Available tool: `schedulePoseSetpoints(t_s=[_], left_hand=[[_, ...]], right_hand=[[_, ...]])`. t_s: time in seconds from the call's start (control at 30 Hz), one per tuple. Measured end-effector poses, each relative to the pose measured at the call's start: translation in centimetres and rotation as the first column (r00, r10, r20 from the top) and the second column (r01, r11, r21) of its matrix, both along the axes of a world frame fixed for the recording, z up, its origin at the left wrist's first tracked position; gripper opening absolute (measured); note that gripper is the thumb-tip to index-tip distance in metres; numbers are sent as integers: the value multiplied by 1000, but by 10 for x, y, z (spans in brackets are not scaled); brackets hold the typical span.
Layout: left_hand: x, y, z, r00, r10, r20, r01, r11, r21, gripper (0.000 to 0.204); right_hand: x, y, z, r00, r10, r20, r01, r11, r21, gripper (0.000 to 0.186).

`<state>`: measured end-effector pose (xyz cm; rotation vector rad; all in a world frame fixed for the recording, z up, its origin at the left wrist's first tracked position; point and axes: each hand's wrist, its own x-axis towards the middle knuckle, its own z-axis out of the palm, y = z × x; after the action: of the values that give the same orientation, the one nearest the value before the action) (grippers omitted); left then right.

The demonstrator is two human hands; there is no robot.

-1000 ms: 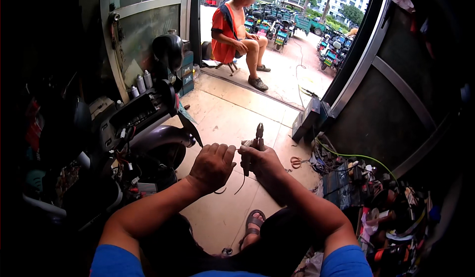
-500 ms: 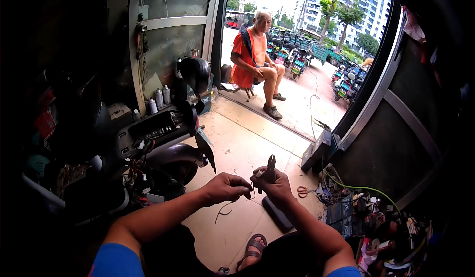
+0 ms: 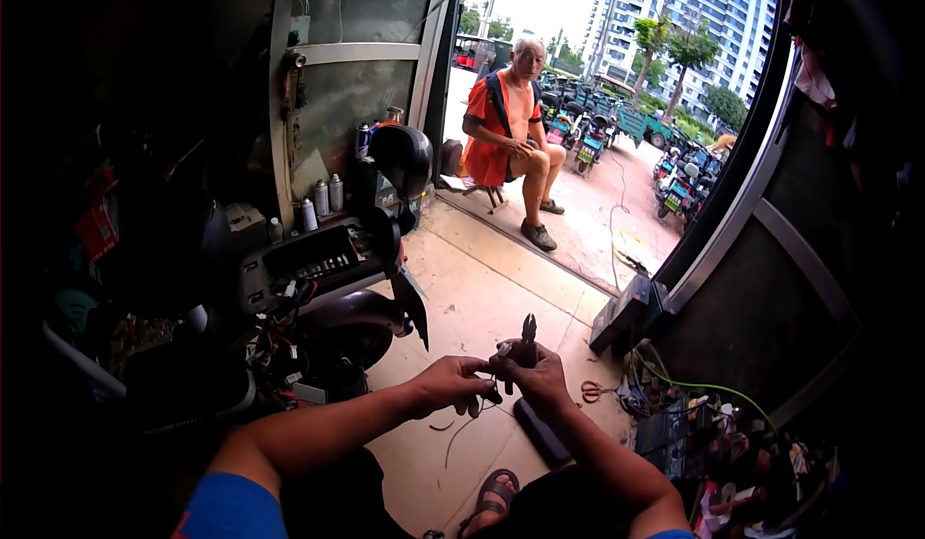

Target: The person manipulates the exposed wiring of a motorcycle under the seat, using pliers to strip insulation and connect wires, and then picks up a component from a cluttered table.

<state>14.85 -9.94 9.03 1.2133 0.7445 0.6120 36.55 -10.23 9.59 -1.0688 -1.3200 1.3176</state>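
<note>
My right hand (image 3: 541,377) is closed around a pair of pliers (image 3: 529,328), whose jaws point up above the fingers. Its thumb and forefinger also pinch a small pale piece (image 3: 504,349), too small to make out fully. Close beside it, my left hand (image 3: 448,385) has thumb and forefinger drawn together at a thin wire, with the other fingers bent downward. Below the hands a thin dark wire (image 3: 455,443) trails in a curve over the tiled floor. The fingers hide most of where wire and pale piece meet.
A partly stripped scooter (image 3: 323,267) stands at left, with spray cans (image 3: 335,193) behind it. A person in an orange top (image 3: 489,134) sits in the doorway. Scissors (image 3: 592,392) and a dark oblong case (image 3: 540,433) lie on the floor. Cluttered parts and a green cable (image 3: 703,368) are at right.
The view has shifted, so the surroundings sit further right and lower. My left hand's lower fingers have loosened and spread downward beside the wire. My right hand still holds the pliers.
</note>
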Motion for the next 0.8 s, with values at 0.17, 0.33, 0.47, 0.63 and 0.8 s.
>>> schedulePoseSetpoints(t_s=[0.17,0.33,0.47,0.63,0.8], left_hand=[[1,-2,3,999,-13,-45,12,1000,-18,29],[5,-1,-3,985,71,-158,-64,997,50,28],[5,-1,-1,990,110,-88,-101,989,104,27],[0,6,-6,979,200,37,-200,980,2,25],[-12,18,8,882,379,282,-366,925,-100,17]], right_hand=[[-6,-2,3,1000,19,0,-19,999,41,24],[-15,-6,11,994,-13,113,13,1000,3,17],[-17,-5,17,978,-78,194,92,994,-63,25],[-15,7,0,995,-31,94,45,987,-154,37],[-2,8,-6,1000,15,7,-13,961,-277,47]])
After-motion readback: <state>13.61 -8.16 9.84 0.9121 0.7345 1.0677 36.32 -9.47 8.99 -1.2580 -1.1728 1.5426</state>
